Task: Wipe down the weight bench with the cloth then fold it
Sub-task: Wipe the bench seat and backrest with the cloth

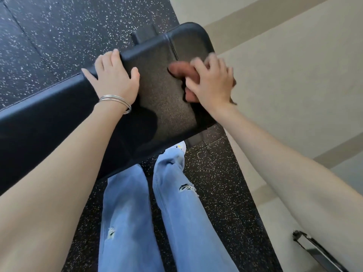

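A black padded weight bench [159, 89] runs from the lower left to the upper middle of the head view. My left hand [114, 79] lies flat on the pad's far edge, fingers spread, with thin bangles at the wrist. My right hand [212, 81] presses a bunched brown cloth [180, 70] onto the pad near its right edge. The hand is blurred. Most of the cloth is hidden under that hand; a small corner shows past the wrist.
Black speckled rubber floor [59, 36] lies around the bench. A beige wall [284, 55] stands close on the right. My legs in light blue ripped jeans [176, 203] stand against the near side. A dark metal object [314, 250] sits at the lower right.
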Demonstrator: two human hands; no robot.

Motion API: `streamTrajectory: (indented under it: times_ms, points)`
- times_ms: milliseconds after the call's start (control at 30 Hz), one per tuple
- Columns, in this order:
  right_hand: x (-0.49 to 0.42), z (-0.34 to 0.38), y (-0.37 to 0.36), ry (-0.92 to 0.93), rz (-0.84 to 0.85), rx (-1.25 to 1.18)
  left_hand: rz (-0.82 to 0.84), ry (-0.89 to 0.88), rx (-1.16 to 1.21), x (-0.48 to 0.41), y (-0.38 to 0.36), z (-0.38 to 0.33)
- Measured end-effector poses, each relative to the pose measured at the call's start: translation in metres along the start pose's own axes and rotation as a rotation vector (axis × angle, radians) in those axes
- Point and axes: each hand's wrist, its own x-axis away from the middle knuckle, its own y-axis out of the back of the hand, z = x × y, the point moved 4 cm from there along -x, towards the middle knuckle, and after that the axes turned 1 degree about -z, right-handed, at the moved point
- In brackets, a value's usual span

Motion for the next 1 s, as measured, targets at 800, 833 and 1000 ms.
streamTrajectory:
  times_ms: [800,833,1000]
  points:
    - [0.150,0.113,0.113,0.132,0.277,0.054,0.144,-0.307,-0.204,0.193,0.116,0.035]
    - [0.149,0.118,0.134,0.160,0.246,0.070,0.113,-0.323,-0.222,0.199,0.134,0.038]
    - [0.148,0.144,0.238,0.265,0.066,0.124,-0.010,-0.346,-0.269,0.226,0.222,0.054]
